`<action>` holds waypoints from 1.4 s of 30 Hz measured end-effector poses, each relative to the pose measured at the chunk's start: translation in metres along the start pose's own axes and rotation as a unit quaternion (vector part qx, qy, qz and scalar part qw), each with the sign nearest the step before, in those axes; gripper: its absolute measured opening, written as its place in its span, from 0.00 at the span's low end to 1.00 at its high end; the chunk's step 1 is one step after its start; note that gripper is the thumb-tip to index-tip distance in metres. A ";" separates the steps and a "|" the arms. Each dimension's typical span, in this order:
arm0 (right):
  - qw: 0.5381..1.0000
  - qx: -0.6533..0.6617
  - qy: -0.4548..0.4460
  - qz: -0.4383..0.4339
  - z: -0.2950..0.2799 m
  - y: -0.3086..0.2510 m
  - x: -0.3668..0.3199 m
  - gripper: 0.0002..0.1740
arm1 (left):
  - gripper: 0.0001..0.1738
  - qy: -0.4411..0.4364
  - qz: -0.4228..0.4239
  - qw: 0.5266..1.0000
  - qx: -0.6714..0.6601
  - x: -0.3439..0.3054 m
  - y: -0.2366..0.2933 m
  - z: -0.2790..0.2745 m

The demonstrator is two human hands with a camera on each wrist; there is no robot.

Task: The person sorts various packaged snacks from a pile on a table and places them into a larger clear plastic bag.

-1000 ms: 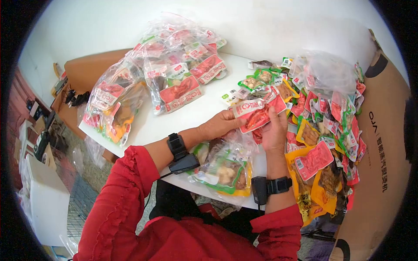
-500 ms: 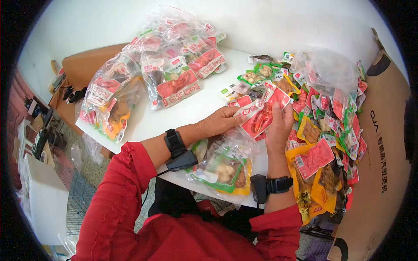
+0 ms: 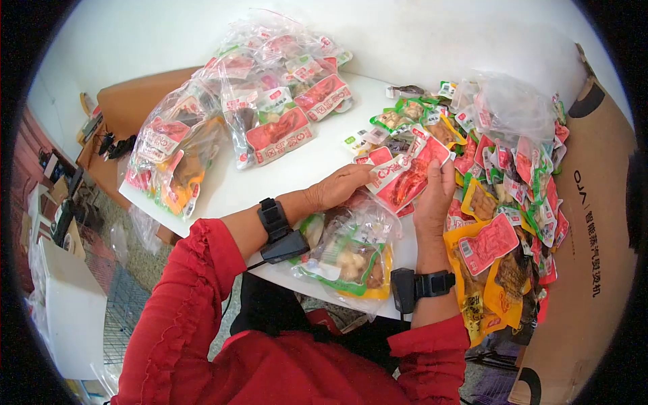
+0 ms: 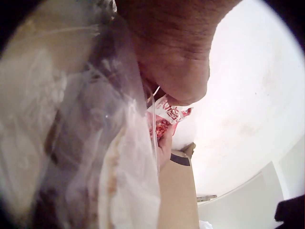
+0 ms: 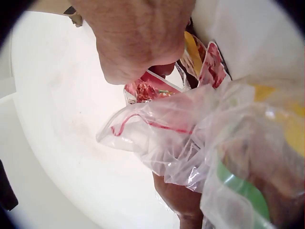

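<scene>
In the head view a red and white food packet (image 3: 405,181) with a picture of the food is held tilted between both hands. My right hand (image 3: 435,199) grips its right side, thumb across the front and fingers behind. My left hand (image 3: 341,187) has its fingers curled at the packet's white end. Below them a clear zip bag (image 3: 344,253) of green-edged and yellow packets lies at the table's near edge. The right wrist view shows the zip bag's red zip strip (image 5: 147,125) close to the packet (image 5: 145,88). In the left wrist view the bag (image 4: 95,138) hides the left fingertips.
Filled clear bags (image 3: 273,135) stand at the back left of the white table (image 3: 250,196). A heap of loose packets (image 3: 503,169) covers the right side, larger yellow packs (image 3: 482,283) in front. A big cardboard box (image 3: 580,223) stands along the right edge; the wall is behind.
The packet has shifted slightly right and up with the right hand and tilted more, its right end higher. The left hand has moved a little left and up. The bags have not visibly moved on the table.
</scene>
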State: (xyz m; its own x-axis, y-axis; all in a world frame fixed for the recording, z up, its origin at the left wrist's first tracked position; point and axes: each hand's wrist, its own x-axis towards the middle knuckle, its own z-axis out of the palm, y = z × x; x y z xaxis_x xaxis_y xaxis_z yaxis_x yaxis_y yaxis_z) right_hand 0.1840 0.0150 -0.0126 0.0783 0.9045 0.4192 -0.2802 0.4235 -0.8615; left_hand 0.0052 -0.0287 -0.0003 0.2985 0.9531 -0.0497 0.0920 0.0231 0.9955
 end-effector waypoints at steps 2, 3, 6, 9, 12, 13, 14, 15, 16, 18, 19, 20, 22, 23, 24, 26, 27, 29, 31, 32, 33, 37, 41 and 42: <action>1.000 0.007 0.016 0.009 0.004 -0.005 -0.001 0.13 | 0.18 -0.020 -0.007 1.000 -0.007 -0.002 0.006 0.000; 0.999 0.015 0.032 0.019 0.006 -0.008 -0.002 0.11 | 0.18 -0.039 -0.015 0.999 -0.015 -0.003 0.009 0.000; 0.998 0.041 0.032 0.031 0.008 -0.010 -0.003 0.12 | 0.18 -0.048 0.019 0.999 -0.014 0.005 -0.004 -0.002; 0.999 0.028 0.024 0.020 0.006 -0.007 -0.002 0.12 | 0.19 -0.019 0.011 1.000 -0.003 0.003 -0.005 -0.002; 0.999 -0.013 0.023 0.027 -0.001 -0.001 0.000 0.17 | 0.19 -0.022 0.028 0.999 0.032 0.007 -0.010 -0.005; 0.999 -0.013 0.023 0.027 -0.001 -0.001 0.000 0.17 | 0.19 -0.022 0.028 0.999 0.033 0.008 -0.010 -0.005; 0.999 0.001 0.007 0.033 -0.001 -0.002 0.000 0.17 | 0.20 -0.022 -0.011 0.999 -0.023 0.008 -0.009 -0.004; 0.999 0.015 -0.010 0.039 0.001 -0.006 -0.001 0.17 | 0.20 -0.022 -0.050 0.995 -0.078 0.007 -0.008 -0.004; 0.999 0.015 -0.010 0.039 0.004 -0.010 -0.002 0.17 | 0.20 -0.022 -0.049 0.995 -0.078 0.007 -0.005 -0.004; 0.994 0.082 -0.057 0.043 0.011 -0.016 -0.004 0.16 | 0.20 -0.028 -0.028 0.994 -0.106 0.004 0.000 -0.004; 0.994 0.082 -0.057 0.043 0.012 -0.015 -0.005 0.16 | 0.20 -0.028 -0.028 0.994 -0.106 0.004 0.001 -0.003; 0.995 0.058 -0.070 0.029 0.012 -0.013 -0.005 0.18 | 0.20 -0.013 -0.024 0.995 -0.092 0.003 0.003 -0.002; 0.996 0.033 -0.084 0.015 0.012 -0.012 -0.006 0.20 | 0.20 0.002 -0.020 0.997 -0.079 0.003 0.003 -0.001; 0.995 0.047 -0.085 0.017 0.013 -0.013 -0.006 0.21 | 0.20 0.000 -0.018 0.997 -0.069 0.003 0.003 -0.001; 0.994 0.061 -0.087 0.019 0.013 -0.014 -0.006 0.22 | 0.20 -0.002 -0.015 0.998 -0.058 0.003 0.002 -0.002; 0.993 0.062 -0.097 0.026 0.012 -0.015 -0.006 0.25 | 0.20 -0.002 0.007 0.999 -0.036 0.005 -0.002 -0.002; 0.992 0.062 -0.106 0.033 0.012 -0.016 -0.006 0.27 | 0.20 -0.002 0.029 0.999 -0.014 0.007 -0.004 -0.002; 0.992 0.059 -0.107 0.030 0.012 -0.017 -0.005 0.27 | 0.19 -0.008 0.028 0.999 -0.017 0.011 -0.011 -0.004; 0.992 0.056 -0.108 0.027 0.012 -0.019 -0.006 0.27 | 0.19 -0.014 0.026 0.999 -0.021 0.010 -0.008 -0.002; 0.992 0.064 -0.107 0.029 0.013 -0.020 -0.006 0.25 | 0.17 -0.012 0.038 0.999 -0.027 0.008 -0.006 0.001; 0.991 0.073 -0.105 0.030 0.013 -0.021 -0.006 0.23 | 0.16 -0.010 0.049 0.998 -0.032 0.007 -0.005 0.002; 0.991 0.074 -0.105 0.026 0.013 -0.019 -0.006 0.23 | 0.19 -0.048 0.072 0.996 -0.014 0.020 -0.028 -0.006; 0.992 0.062 -0.105 0.027 0.012 -0.019 -0.005 0.22 | 0.18 -0.063 0.067 0.996 -0.003 0.022 -0.033 -0.008; 0.992 0.058 -0.108 0.029 0.012 -0.018 -0.005 0.22 | 0.17 -0.062 0.083 0.995 0.003 0.021 -0.029 -0.006</action>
State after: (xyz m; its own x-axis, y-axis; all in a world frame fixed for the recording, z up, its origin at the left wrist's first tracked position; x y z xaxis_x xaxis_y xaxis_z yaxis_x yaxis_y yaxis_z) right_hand 0.1777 0.0024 0.0046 -0.1442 0.8899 0.4327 -0.3869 0.3518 -0.8524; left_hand 0.0027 -0.0074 -0.0298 0.4257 0.8987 0.1057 0.0372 -0.1341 0.9903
